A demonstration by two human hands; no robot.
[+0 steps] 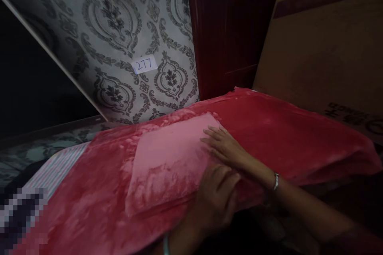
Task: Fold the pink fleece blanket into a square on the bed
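A folded pink plush cloth, its near part blotched red, lies on a larger red plush cover. My right hand rests flat on the pink cloth's right edge, fingers stretched out. Closer to me, my left hand is at the near right corner of the pink cloth. Its fingers are curled and slightly blurred; whatever is between them is hidden. Each wrist wears a silvery bracelet.
Striped fabric shows beyond the cover's left end. Patterned wallpaper with a paper label reading 277 stands behind, beside a dark red door. A large cardboard box leans at the right. A dark panel is at the left.
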